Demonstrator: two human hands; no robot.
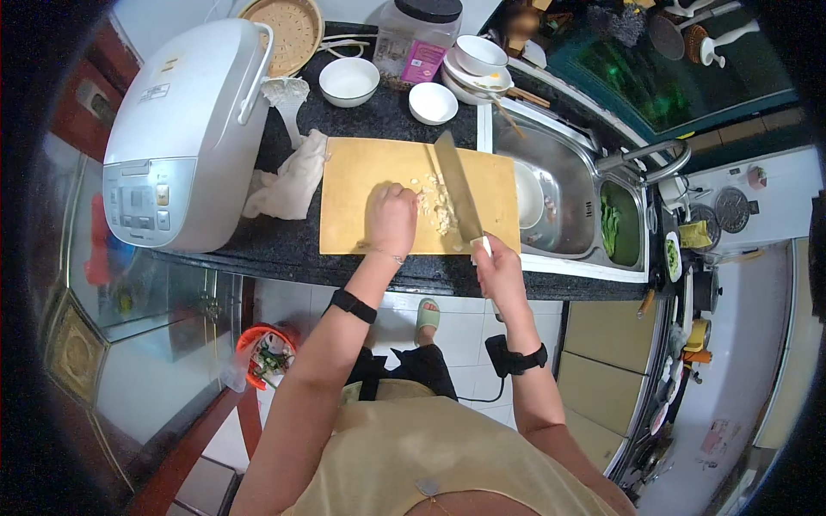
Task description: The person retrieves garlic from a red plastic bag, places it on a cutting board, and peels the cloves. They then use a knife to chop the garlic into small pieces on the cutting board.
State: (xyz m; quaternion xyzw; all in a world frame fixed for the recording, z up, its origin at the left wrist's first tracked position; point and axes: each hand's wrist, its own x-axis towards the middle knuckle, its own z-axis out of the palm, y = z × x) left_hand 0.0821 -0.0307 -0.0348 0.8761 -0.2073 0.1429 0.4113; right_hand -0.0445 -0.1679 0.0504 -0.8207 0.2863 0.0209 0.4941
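Observation:
In my right hand point(501, 271) is the pale handle of a broad-bladed cleaver point(459, 190). Its blade points away from me over the right half of a yellow cutting board point(358, 164). Just left of the blade lie chopped pale pieces that look like garlic point(444, 216), in a loose strip. My left hand point(393, 218) rests on the board beside these pieces, its fingers curled under. Whether those fingers hold a piece is hidden.
A white rice cooker point(187, 135) and a crumpled cloth point(297, 180) stand left of the board. Bowls point(349, 80) and a plastic jar point(413, 48) are behind it. To the right is a steel sink point(561, 193); a red waste bin point(248, 338) sits on the floor.

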